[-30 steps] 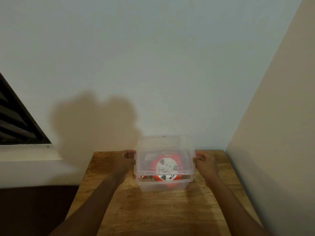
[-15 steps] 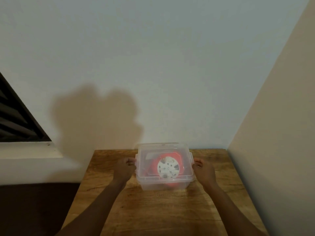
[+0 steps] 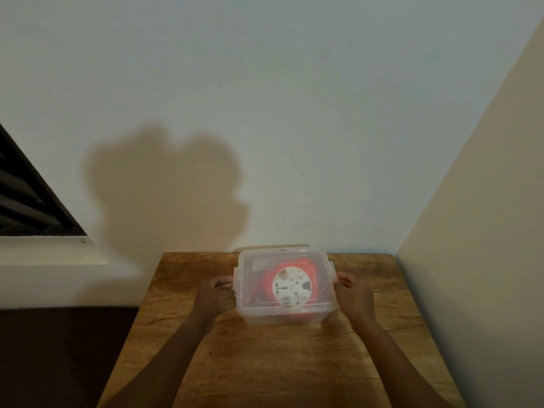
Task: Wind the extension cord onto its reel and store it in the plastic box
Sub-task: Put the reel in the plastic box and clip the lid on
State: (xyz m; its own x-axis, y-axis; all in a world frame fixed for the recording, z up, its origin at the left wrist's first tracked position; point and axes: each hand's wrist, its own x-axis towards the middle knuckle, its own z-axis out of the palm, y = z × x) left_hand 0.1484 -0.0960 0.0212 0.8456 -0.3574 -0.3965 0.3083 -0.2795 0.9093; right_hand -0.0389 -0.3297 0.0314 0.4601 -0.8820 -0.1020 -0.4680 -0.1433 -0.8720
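The clear plastic box [image 3: 284, 312] was set at the far middle of the wooden table [image 3: 294, 363], near the wall. The lid [image 3: 259, 260] was laid flat on it, and the orange reel [image 3: 291, 287] was seen inside. The lid's left edge was gripped by the left hand [image 3: 216, 293], fingers curled; the right edge was gripped likewise by the right hand [image 3: 354, 297].

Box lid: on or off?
On: the lid sits flat over the plastic box, cord reel visible beneath; latching cannot be told.
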